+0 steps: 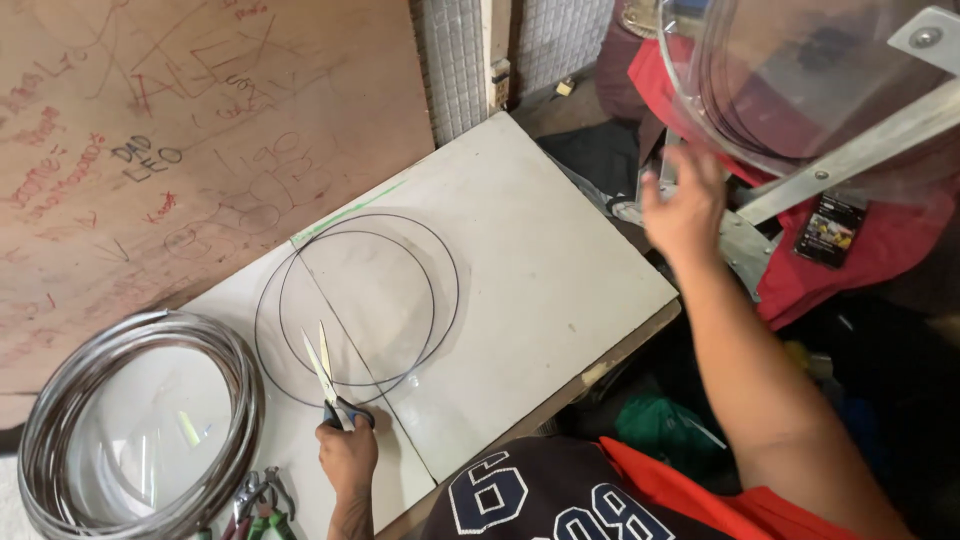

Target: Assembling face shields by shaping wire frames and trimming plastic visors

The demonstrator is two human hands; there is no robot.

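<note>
My left hand (347,455) grips the dark handles of a pair of scissors (324,375), blades parted and pointing away over the white board (540,270). The blade tips lie inside two dark circles (357,305) drawn on the board. My right hand (686,205) is raised off the board's right edge, fingers spread, reaching up at the rim of a stack of clear round plastic sheets (780,80) held on a metal bracket (850,150). Whether it touches the sheets I cannot tell.
A coil of shiny metal rings (60,420) lies at the lower left around a clear disc. Pliers (262,500) sit beside it. A scribbled brown board (180,130) leans behind. Red cloth (850,250) and dark clutter fill the right side.
</note>
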